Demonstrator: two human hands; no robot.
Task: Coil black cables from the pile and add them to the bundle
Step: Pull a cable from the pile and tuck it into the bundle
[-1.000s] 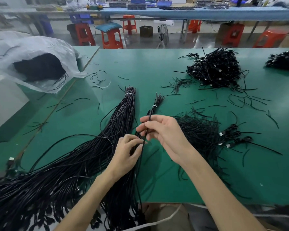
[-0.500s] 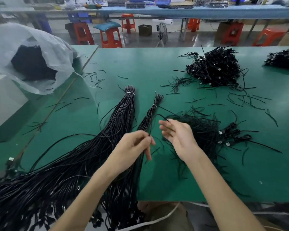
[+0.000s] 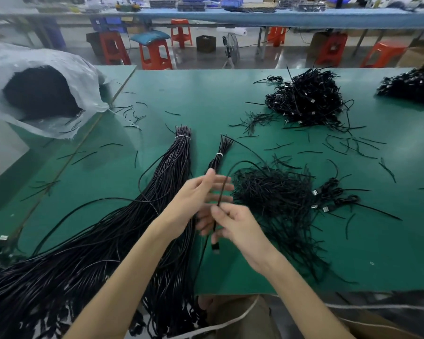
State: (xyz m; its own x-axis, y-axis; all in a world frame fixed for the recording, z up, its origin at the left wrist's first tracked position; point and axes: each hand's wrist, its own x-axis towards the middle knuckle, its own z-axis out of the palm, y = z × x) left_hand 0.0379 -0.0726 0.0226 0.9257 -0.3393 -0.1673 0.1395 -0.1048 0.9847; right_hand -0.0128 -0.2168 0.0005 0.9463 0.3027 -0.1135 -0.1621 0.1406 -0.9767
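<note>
Workshop, green table (image 3: pixel 206 99): long cables (image 3: pixel 123 241) sprawl at my left, with the finished heap (image 3: pixel 306 99) far across and loose ties (image 3: pixel 274 199) to my right. My left hand (image 3: pixel 194 199), pinching half a second ago, now has its fingers spread straight. My right hand (image 3: pixel 238 228), then slack by the ties, has crossed over and pinches one cable (image 3: pixel 222 189) just above its plug (image 3: pixel 216 248). Winding looks about to begin; no loop is made yet.

A cable (image 3: pixel 222 192) is pinched by the right hand (image 3: pixel 238 228) against the left hand's (image 3: pixel 194 199) spread fingers, over the bench (image 3: pixel 206 99).
</note>
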